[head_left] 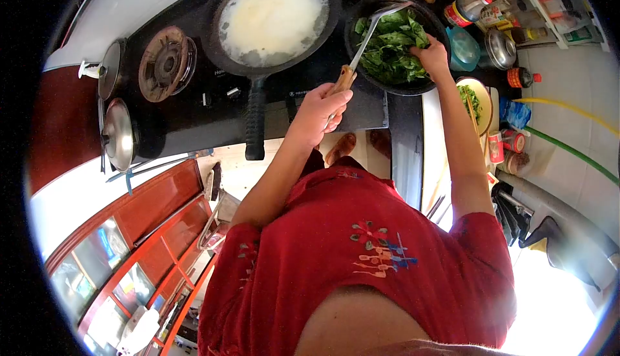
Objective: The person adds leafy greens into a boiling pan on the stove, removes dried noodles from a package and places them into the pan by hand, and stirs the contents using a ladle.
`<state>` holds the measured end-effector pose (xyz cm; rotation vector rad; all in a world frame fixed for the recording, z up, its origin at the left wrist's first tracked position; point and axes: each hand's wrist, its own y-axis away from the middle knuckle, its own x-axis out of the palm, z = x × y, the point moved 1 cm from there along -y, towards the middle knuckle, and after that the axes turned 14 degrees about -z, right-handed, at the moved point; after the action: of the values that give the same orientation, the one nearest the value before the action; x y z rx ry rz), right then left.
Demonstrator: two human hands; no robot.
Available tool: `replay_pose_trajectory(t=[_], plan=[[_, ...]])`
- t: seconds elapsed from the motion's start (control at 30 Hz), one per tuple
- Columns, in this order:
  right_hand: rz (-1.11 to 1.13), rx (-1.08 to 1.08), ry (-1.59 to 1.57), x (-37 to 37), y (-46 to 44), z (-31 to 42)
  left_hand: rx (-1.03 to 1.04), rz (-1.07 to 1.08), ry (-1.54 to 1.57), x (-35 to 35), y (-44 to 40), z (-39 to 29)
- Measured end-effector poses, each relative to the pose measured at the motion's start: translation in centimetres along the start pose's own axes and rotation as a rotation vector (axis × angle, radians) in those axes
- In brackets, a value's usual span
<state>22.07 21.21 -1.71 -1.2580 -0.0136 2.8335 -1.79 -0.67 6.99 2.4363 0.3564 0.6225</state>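
My left hand [321, 112] is closed round the wooden handle of a metal spatula [369, 36]. The spatula's head reaches over a black bowl [434, 28] heaped with dark leafy greens [392, 49]. In that bowl my right hand [431, 57] grips some leaves at the right side, its fingertips partly hidden among them. To the left, a black wok [210, 33] on the stove holds pale, foamy, bubbling liquid [274, 17]. The wok's ribbed handle [255, 120] points toward me, left of my left hand.
A bare burner [166, 64] and lids [119, 134] are on the left. Bottles [468, 10], a teal bowl [464, 49] and a metal-lidded pot [499, 49] crowd the right. A bowl of chopped greens [483, 91] with chopsticks stands beside my right forearm.
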Motion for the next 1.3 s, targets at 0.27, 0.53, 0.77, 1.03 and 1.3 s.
replay_pose_trajectory(t=[0.27,0.53,0.77,1.03,1.3], plan=[[0.0,0.004,-0.123,-1.4,-0.6,0.4,-0.008,0.016,0.057,-0.2,0.5,0.4],[0.056,0.271,-0.501,-2.3,0.4,0.9,-0.021,0.02,0.099,-0.2,1.7,0.0],[0.038,0.415,-0.627,-3.6,0.5,1.1,-0.027,0.013,0.142,-0.6,1.9,0.5],[-0.019,0.471,-0.721,-6.3,1.7,3.3,-0.072,0.043,0.209,-1.0,1.4,1.8],[-0.011,0.477,-0.771,-7.8,0.8,1.7,-0.111,0.078,0.228,-1.0,1.2,3.0]])
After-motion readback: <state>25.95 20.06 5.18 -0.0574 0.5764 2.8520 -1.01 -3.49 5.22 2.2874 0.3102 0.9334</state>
